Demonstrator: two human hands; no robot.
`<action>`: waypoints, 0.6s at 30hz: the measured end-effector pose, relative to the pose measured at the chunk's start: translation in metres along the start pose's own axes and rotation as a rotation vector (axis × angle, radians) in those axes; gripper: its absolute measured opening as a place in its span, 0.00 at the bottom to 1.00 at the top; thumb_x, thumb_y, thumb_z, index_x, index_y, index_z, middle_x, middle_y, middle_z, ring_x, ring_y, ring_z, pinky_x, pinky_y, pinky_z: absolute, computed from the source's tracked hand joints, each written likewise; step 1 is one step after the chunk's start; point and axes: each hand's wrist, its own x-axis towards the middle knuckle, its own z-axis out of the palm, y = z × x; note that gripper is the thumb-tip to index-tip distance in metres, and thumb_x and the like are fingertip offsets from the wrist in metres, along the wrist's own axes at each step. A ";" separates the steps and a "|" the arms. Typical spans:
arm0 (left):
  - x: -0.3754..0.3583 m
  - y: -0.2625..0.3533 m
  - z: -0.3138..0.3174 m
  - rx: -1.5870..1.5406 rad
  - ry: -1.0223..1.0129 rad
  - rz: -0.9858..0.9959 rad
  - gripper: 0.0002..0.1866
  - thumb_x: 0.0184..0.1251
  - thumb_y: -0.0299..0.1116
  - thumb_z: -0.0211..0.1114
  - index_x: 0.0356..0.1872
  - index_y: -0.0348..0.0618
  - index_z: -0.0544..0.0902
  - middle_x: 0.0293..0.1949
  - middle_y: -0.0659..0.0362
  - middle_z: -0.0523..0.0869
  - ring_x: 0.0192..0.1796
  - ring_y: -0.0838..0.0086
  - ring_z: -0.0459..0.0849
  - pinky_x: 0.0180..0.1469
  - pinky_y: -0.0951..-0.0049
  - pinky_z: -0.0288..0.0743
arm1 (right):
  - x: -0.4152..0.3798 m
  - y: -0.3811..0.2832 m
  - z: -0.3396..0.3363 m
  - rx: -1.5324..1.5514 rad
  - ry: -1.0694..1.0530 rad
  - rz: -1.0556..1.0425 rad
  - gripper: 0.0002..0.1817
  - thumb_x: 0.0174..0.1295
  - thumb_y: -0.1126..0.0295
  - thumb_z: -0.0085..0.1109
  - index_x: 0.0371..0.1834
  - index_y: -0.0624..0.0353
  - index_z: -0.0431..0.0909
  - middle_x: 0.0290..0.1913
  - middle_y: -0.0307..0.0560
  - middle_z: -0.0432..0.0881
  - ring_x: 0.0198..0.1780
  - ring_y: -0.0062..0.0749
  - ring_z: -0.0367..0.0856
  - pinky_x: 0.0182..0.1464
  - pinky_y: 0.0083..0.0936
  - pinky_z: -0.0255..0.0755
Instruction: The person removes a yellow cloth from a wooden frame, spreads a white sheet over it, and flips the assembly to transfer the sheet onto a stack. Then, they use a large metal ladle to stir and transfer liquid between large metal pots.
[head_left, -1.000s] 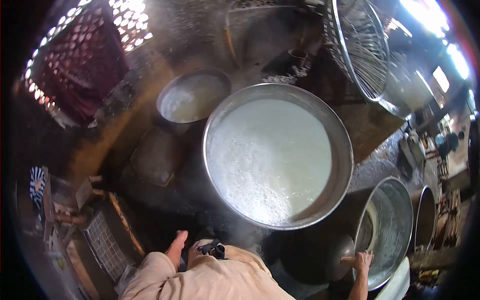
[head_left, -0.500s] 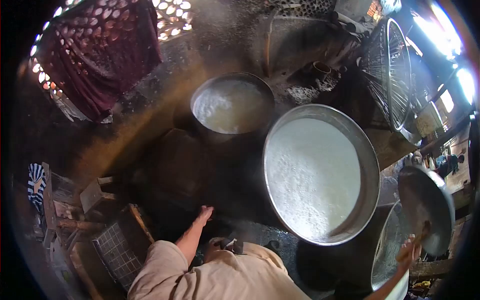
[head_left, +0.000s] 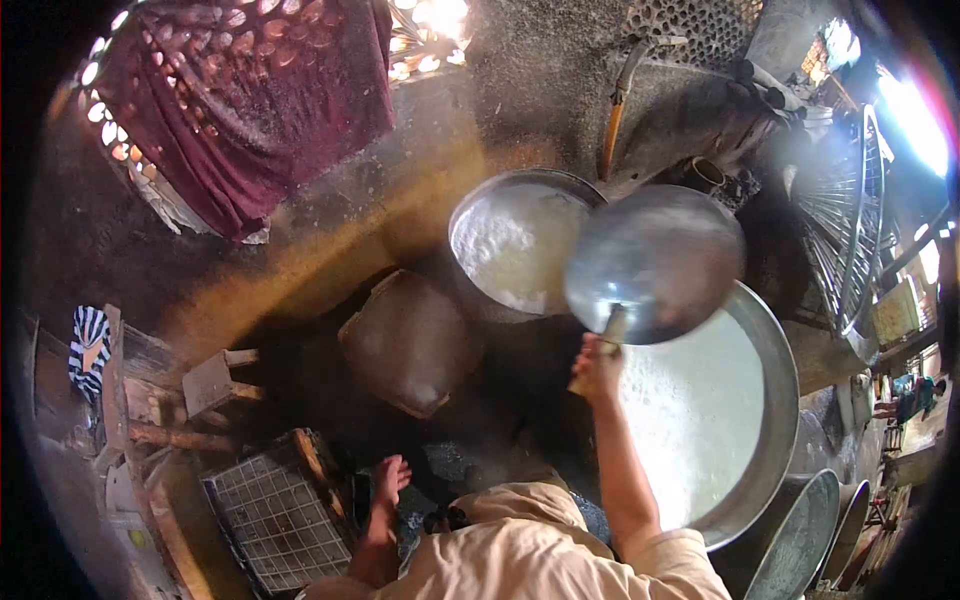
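Observation:
My right hand (head_left: 598, 370) grips the short wooden handle of a large, round, wok-like metal scoop (head_left: 655, 265). This scoop is in the air, blurred by motion, over the gap between two vats and covering part of both. Below it to the right is the big metal vat (head_left: 785, 420), full of white, frothy liquid (head_left: 700, 430). Farther back, the smaller vat (head_left: 470, 205) contains cloudy yellowish liquid with white foam (head_left: 500, 235). Low and to the left, my left hand (head_left: 392, 482) is empty, its fingers apart, near a wire-mesh rack.
The mesh rack (head_left: 275, 520) and a wooden stand (head_left: 210, 385) are at left. A brownish slab (head_left: 410, 345) lies ahead of me. More metal tubs (head_left: 800, 530) stand at lower right, and a large basket (head_left: 845, 225) leans at far right. Maroon cloth (head_left: 270, 110) hangs at the back.
My right hand has swung the scoop from the far right, beside the tubs, leftward and forward over the vats. My left hand has drawn back toward my body. The view has shifted right.

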 end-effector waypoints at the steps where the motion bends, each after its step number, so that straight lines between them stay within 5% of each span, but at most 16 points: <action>1: 0.005 -0.016 -0.013 -0.018 0.052 -0.048 0.16 0.63 0.46 0.57 0.47 0.50 0.75 0.38 0.62 0.80 0.37 0.70 0.80 0.38 0.66 0.73 | 0.011 0.020 0.022 -0.021 -0.049 0.081 0.11 0.60 0.64 0.60 0.32 0.61 0.72 0.21 0.36 0.70 0.16 0.20 0.69 0.14 0.20 0.66; 7: -0.064 -0.040 -0.011 -0.206 0.548 -0.466 0.16 0.68 0.40 0.49 0.48 0.40 0.72 0.30 0.54 0.79 0.26 0.64 0.80 0.30 0.65 0.76 | 0.107 0.119 0.084 -0.062 -0.214 0.458 0.06 0.58 0.74 0.55 0.32 0.64 0.70 0.21 0.40 0.70 0.16 0.26 0.69 0.16 0.26 0.69; 11: -0.051 -0.088 -0.019 -0.322 0.555 -0.486 0.18 0.68 0.40 0.50 0.54 0.41 0.69 0.35 0.52 0.80 0.29 0.62 0.82 0.31 0.65 0.79 | 0.227 0.120 0.055 -0.288 -0.135 0.434 0.08 0.56 0.74 0.57 0.35 0.66 0.70 0.24 0.44 0.72 0.19 0.30 0.72 0.19 0.28 0.70; 14: -0.048 -0.046 0.011 -0.210 0.520 -0.461 0.20 0.69 0.40 0.50 0.57 0.41 0.67 0.37 0.51 0.81 0.32 0.60 0.83 0.31 0.65 0.79 | 0.336 0.095 0.026 -0.488 0.137 0.317 0.06 0.57 0.78 0.57 0.36 0.66 0.72 0.24 0.46 0.73 0.19 0.32 0.70 0.17 0.34 0.66; 16: -0.041 0.016 0.042 -0.277 0.706 -0.481 0.19 0.70 0.39 0.49 0.58 0.41 0.67 0.36 0.51 0.81 0.31 0.61 0.83 0.32 0.68 0.80 | 0.394 0.073 0.003 -0.734 0.131 0.219 0.08 0.58 0.73 0.56 0.36 0.66 0.72 0.25 0.47 0.74 0.21 0.34 0.70 0.19 0.36 0.67; 18: -0.047 0.042 0.034 -0.404 0.583 -0.390 0.17 0.70 0.38 0.48 0.55 0.41 0.69 0.36 0.51 0.81 0.28 0.63 0.81 0.29 0.68 0.79 | 0.445 0.076 -0.027 -1.210 0.232 0.001 0.24 0.66 0.51 0.44 0.41 0.67 0.71 0.30 0.54 0.80 0.28 0.47 0.76 0.33 0.43 0.68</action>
